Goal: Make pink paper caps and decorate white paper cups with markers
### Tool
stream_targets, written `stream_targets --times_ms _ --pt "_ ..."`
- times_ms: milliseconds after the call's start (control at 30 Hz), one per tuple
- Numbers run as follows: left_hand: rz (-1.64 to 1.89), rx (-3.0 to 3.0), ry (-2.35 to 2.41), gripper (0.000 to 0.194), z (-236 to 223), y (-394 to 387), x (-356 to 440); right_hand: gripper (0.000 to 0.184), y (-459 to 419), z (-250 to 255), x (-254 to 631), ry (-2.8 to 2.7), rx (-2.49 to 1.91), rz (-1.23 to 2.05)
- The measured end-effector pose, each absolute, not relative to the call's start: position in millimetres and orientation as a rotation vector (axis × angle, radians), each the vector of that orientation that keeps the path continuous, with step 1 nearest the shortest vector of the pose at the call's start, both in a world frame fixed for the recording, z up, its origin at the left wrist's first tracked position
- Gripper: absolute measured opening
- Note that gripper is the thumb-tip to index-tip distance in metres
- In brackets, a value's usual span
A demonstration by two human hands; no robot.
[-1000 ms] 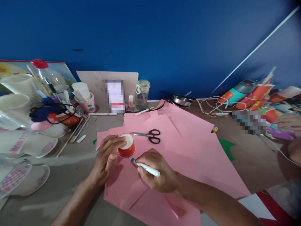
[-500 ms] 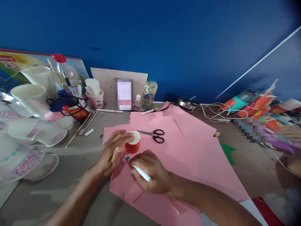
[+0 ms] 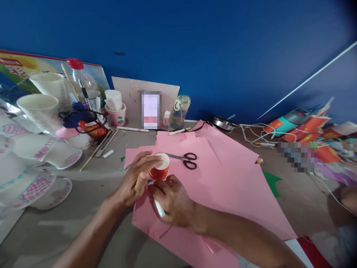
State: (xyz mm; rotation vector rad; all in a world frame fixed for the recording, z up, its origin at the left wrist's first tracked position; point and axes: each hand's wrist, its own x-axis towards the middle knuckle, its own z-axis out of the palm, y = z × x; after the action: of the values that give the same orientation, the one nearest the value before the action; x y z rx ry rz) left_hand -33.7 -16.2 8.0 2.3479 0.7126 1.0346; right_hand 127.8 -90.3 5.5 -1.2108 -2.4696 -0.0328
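Observation:
A red paper cup [image 3: 158, 173] stands upside down on pink paper [image 3: 234, 186], its pale base facing up. My left hand [image 3: 136, 176] holds it in place, fingers laid over the base and thumb by the near left side. In my right hand [image 3: 174, 201] is a white marker pen [image 3: 159, 209], gripped between closed fingers. The pen's teal-marked front end lies close to the cup's lower rim; the fingers hide whether its tip touches the paper. Just behind the cup lie black-handled scissors [image 3: 189, 160], blades toward the cup.
At left are stacked paper cups [image 3: 37, 108] and a red-capped bottle [image 3: 83, 82]. A phone [image 3: 150, 109] leans on a board at the back, beside a clear water bottle [image 3: 180, 111]. White cables [image 3: 259, 134] lie at right. Another person's arm [image 3: 348, 199] shows at the right edge.
My right hand has shifted slightly left and up, closer to the cup, and the marker now stands at a steeper angle. The left hand keeps its place on the cup.

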Motion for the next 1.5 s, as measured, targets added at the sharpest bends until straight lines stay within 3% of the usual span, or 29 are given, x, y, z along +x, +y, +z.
stream_targets --times_ms 700,1100,1200,1333,1500 --pt "1.015 2.329 0.751 0.067 6 -17 -33 0.010 -108 6 149 -2.503 -1.187 -0.002" --pt "1.002 2.308 0.792 0.066 -1 -17 -34 0.018 -114 21 194 -2.204 -1.232 0.152" --pt "1.011 2.318 0.803 0.062 -3 -18 -34 0.019 -109 28 208 -2.015 -1.297 0.318" --pt "1.026 2.422 0.771 0.055 -7 -17 -35 0.018 -87 35 225 -1.505 -1.408 0.841" --pt "0.997 2.711 0.906 0.045 0 -25 -28 0.017 -46 43 228 -1.055 -1.241 1.184"
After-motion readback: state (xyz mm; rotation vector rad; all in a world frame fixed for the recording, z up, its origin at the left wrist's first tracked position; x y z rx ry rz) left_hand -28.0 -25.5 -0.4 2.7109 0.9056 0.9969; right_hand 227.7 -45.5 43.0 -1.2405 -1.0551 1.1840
